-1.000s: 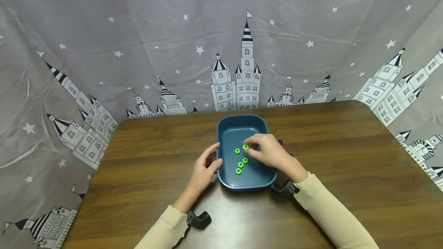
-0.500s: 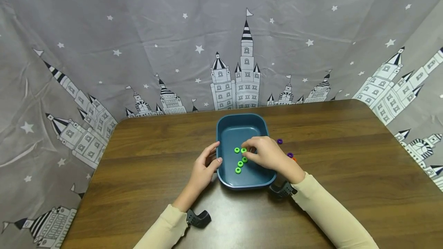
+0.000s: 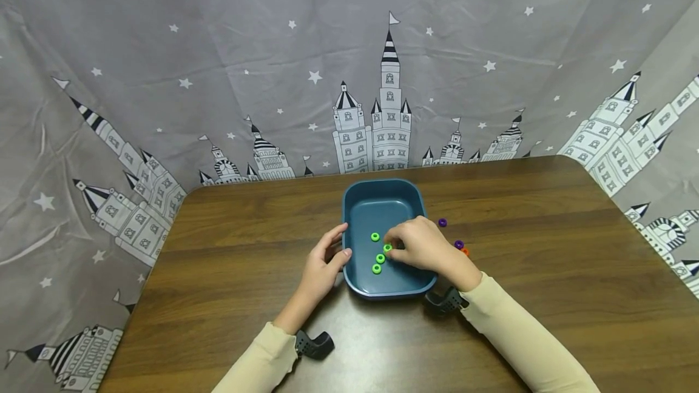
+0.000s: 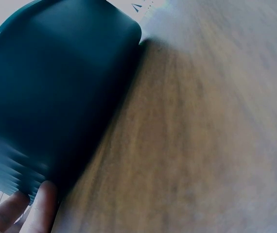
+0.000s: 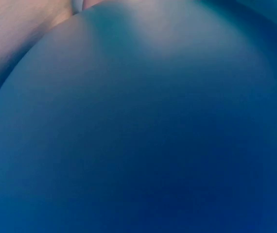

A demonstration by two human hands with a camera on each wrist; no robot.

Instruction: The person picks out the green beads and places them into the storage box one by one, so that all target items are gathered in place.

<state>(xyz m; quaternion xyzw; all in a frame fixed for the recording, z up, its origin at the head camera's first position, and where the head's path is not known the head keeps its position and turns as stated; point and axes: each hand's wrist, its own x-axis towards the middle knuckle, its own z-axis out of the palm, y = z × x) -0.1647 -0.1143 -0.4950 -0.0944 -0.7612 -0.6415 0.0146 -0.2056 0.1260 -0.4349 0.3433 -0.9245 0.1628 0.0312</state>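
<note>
A dark teal tray (image 3: 382, 287), deep with rounded corners, stands on the table. My left hand (image 3: 319, 268) holds its left side, thumb and index finger at the rim; in the left wrist view, fingers (image 4: 41, 206) touch the ridged outer wall. Over the tray floor, my right hand (image 3: 417, 244) pinches a small green ring-shaped bead (image 3: 388, 248) between thumb and index finger. Other green beads lie in the tray: one (image 3: 375, 236) farther back, two (image 3: 380, 258) close together toward the front. The right wrist view shows mostly blurred blue tray wall (image 5: 129, 121).
Right of the tray, two purple beads (image 3: 442, 222) lie on the wooden table (image 3: 524, 223), with an orange bead (image 3: 465, 251) beside the nearer one. A grey castle-print cloth (image 3: 306, 47) hangs behind the table. Black wrist devices (image 3: 314, 344) sit on both wrists.
My right hand has shifted slightly toward the near side within the tray. One green bead visible earlier is now out of sight. The orange bead has come into view. My left hand stays put.
</note>
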